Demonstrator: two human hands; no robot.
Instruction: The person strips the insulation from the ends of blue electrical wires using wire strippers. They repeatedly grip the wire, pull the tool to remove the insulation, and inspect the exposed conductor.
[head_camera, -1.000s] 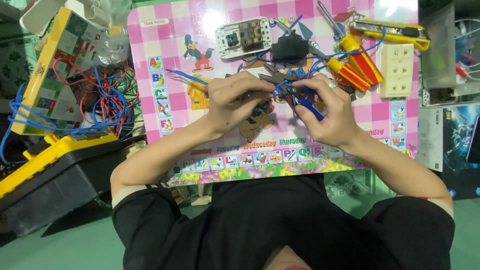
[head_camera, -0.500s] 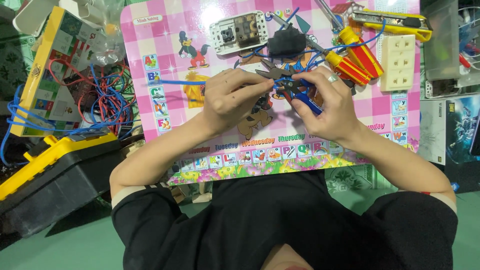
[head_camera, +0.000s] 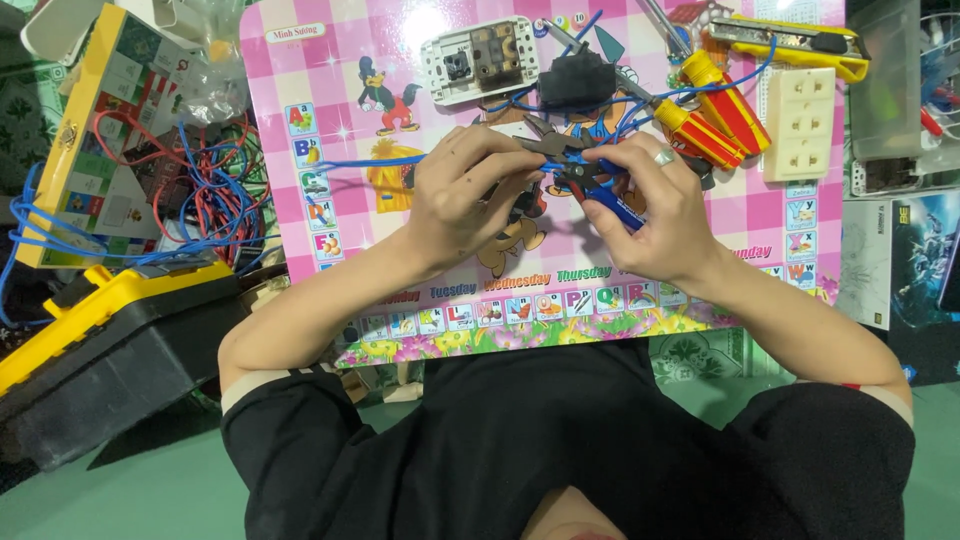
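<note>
Where hands meet: blue wire

A green floor lies under a low pink checkered children's table, its top glaring with overhead light.

Left hand: palm down, fingers curled in a pinch toward the middle.
Right hand: fingers bent and closed, a ring on one finger, touching the left fingertips.
Forearms: bare, angled inward from both elbows.
</note>
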